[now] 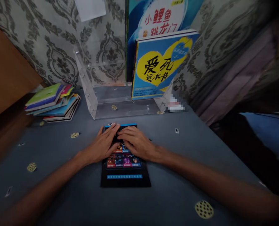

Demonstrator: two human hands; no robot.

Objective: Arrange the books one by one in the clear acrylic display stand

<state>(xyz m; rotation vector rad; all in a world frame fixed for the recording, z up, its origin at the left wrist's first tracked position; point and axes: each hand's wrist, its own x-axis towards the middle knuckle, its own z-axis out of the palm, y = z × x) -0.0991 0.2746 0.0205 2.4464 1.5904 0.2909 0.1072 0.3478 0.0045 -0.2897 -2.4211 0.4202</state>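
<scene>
A black book (125,181) with rows of small coloured pictures and a blue strip lies flat on the table. My left hand (104,144) rests on its left upper part, fingers stretched out over the cover. On the upper right part lies my right hand (138,145), palm down, its fingers extended and slightly bent towards the left hand. The fingertips of both hands come close together near the book's far edge, and they hide much of its upper half. Whether it is a thick book or a thin booklet is hard to see.
Behind the book stands a clear acrylic book rack (90,97), with a blue book with yellow hearts (151,69) and a larger picture book (158,15) upright at its right. A stack of books (52,102) lies at the left. The grey-blue tablecloth (174,194) has pineapple prints.
</scene>
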